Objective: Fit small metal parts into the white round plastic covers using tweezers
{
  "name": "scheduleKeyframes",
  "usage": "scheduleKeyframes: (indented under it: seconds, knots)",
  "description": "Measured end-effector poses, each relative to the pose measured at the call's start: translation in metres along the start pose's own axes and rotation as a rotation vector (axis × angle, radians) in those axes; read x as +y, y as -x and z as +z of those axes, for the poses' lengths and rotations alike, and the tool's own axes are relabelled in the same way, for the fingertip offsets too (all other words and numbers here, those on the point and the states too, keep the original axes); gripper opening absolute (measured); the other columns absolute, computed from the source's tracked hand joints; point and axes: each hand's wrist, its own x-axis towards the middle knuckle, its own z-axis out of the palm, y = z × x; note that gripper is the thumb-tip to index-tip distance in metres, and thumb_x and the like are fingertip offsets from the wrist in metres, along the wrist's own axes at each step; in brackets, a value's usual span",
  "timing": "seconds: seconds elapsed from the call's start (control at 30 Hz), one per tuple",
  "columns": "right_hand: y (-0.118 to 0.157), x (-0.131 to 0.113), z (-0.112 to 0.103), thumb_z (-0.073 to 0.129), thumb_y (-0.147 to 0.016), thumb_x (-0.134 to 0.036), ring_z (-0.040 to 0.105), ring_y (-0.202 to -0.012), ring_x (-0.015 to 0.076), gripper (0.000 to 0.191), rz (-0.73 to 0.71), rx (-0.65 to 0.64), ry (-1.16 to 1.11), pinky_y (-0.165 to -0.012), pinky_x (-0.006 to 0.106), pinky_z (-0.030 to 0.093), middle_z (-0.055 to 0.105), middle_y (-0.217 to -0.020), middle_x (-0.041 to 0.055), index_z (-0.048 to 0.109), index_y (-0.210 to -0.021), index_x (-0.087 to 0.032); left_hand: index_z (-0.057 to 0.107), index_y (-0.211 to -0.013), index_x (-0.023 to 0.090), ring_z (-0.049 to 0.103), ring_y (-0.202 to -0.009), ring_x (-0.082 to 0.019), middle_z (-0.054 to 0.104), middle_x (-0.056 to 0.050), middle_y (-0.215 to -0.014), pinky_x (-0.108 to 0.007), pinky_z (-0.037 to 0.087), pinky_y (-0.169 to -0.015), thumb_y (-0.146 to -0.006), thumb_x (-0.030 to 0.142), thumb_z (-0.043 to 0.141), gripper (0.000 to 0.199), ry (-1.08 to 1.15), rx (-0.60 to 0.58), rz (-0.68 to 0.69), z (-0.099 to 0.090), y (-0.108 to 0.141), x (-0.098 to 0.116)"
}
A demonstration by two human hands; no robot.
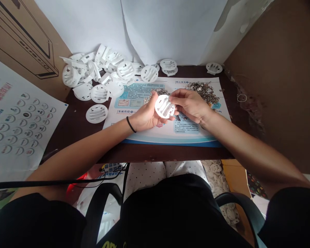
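Note:
My left hand grips a round white plastic battery-holder disc by its left edge, thumb on top and fingers beneath. Moulded slots on its face are turned up toward me. My right hand is closed, its thumb and forefinger touching the disc's upper right edge. Whatever may sit between those fingertips is hidden. Behind the hands lie two heaps of small metal clips, a larger metal clip heap at the right and a smaller clip heap partly covered by my left hand and the disc.
A pile of white plastic discs spreads over the table's back left. One disc lies at the back right. A printed sheet covers the table's middle. Cardboard walls enclose the sides. Below the table, a box holds many white parts.

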Motion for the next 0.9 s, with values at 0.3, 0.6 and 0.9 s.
scheduleKeyframes:
  seconds: [0.3,0.6,0.9]
  knots:
    - [0.007,-0.005,0.005,0.077,-0.080,-0.054,0.052,-0.056,0.0108,0.034,-0.095,0.041,0.136,-0.054,0.031,0.047,0.065,-0.070,0.0009,0.066,-0.077,-0.022,0.048,-0.144,0.012,0.070,-0.064,-0.016,0.075,-0.015,-0.100,-0.022,0.048,-0.049,-0.103,0.066,0.017,0.075,-0.002,-0.012,0.003,-0.001,-0.002,0.002]
    - [0.007,-0.015,-0.005,0.082,-0.073,-0.054,0.053,-0.055,0.0102,0.038,-0.137,-0.015,0.265,-0.052,0.028,0.043,0.067,-0.065,0.0014,0.073,-0.078,-0.017,0.052,-0.138,0.010,0.070,-0.064,-0.017,0.075,-0.015,-0.092,-0.022,0.045,-0.045,-0.101,0.070,0.016,0.079,-0.054,-0.002,0.011,-0.001,-0.001,0.001]
    - [0.011,-0.017,0.001,0.065,-0.087,-0.038,0.054,-0.065,0.0120,0.024,-0.311,0.073,0.622,-0.067,0.030,0.043,0.070,-0.073,0.0035,0.072,-0.080,-0.016,0.052,-0.134,0.013,0.070,-0.061,-0.016,0.075,-0.012,-0.087,-0.021,0.042,-0.044,-0.100,0.071,0.020,0.075,-0.112,0.012,0.035,-0.004,-0.004,0.000]
